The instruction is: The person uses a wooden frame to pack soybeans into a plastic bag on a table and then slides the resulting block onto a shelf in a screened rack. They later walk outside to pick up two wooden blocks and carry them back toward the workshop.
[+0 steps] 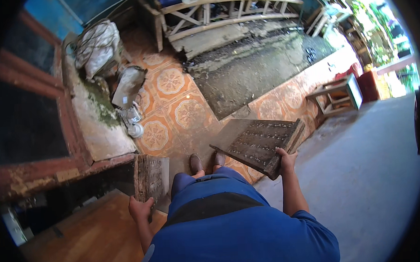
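Note:
My right hand [287, 161] is closed on the right end of a dark, worn wooden board [259, 140]. It has raised edges and rows of small pale marks across its face. This board is tilted, out in front of my right side above the tiled floor. On the other side, my left hand [141, 208] grips the lower end of a second dark wooden board [149, 178], also weathered and dotted with pale marks. That one stands nearly upright beside my left leg. The fingers behind both boards are partly hidden.
Orange patterned tiles [189, 114] surround a patch of bare ground [249, 73]. At left are a white sack [96, 49] and a ledge [102, 135]. A wooden table [95, 239] is near my left arm, a stool [335, 95] at right, a bamboo bench [233, 20] at the back.

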{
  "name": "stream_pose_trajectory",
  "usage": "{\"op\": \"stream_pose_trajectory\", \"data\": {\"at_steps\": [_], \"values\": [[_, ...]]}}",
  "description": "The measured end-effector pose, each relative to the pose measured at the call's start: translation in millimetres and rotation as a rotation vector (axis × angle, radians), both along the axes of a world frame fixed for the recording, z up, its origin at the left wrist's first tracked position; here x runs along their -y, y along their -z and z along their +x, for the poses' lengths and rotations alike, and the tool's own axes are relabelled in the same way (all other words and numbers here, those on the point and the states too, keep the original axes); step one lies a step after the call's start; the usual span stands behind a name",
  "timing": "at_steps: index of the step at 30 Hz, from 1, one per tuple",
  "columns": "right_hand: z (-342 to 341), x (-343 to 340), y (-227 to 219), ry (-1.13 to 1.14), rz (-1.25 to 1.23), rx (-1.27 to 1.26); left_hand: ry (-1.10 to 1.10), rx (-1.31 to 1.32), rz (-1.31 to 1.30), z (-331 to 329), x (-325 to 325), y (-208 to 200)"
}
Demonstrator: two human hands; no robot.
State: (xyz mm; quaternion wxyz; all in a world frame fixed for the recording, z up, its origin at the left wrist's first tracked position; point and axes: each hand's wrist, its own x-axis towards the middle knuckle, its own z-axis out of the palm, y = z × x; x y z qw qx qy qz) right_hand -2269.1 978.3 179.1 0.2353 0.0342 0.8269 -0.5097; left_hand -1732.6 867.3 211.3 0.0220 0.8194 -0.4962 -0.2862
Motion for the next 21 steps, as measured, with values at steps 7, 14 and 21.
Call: {"op": "stream_pose_trajectory", "data": {"at_steps": [7,14,21], "values": [[-27,-75,26,0.300,0.074,-0.098,0.126,0.023,-0.023,-35,33,-1],[-47,-141,36,0.454,0.155,-0.071,0.232,0.022,-0.067,-81,56,-9],[-40,-196,59,0.550,0.213,-0.061,0.343,0.019,-0.129,-136,85,-20]]}}
